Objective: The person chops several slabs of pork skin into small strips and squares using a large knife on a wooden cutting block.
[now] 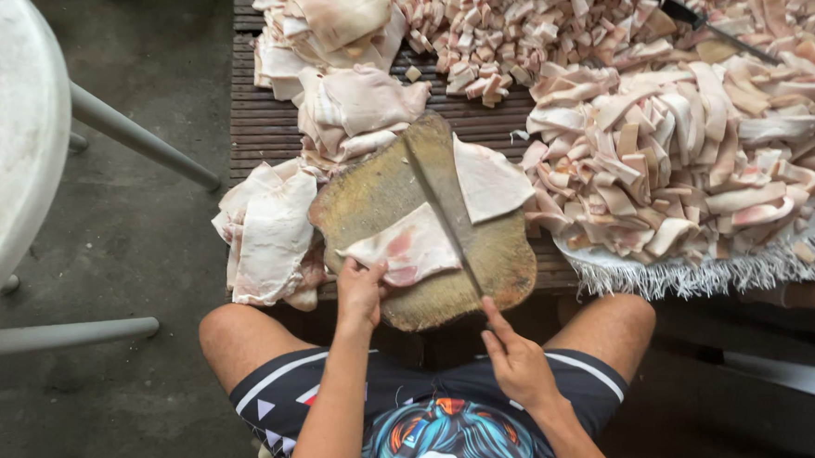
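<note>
A worn wooden chopping block (378, 198) lies in front of my knees on a dark slatted platform. Two pale slabs of pork skin lie on it: one near me (408, 247) and one at the far right (489, 183). My left hand (362, 292) presses the near slab's left edge. My right hand (516, 358) grips the handle of a big cleaver (438, 195). Its blade runs across the block between the two slabs.
Whole skin slabs (268, 232) are stacked left of the block and behind it (350, 102). Long cut strips (692, 158) are heaped at right on a white sack, small cubes (527, 18) behind. A second knife (703, 23) lies at the far right. A white plastic table (3, 139) stands at left.
</note>
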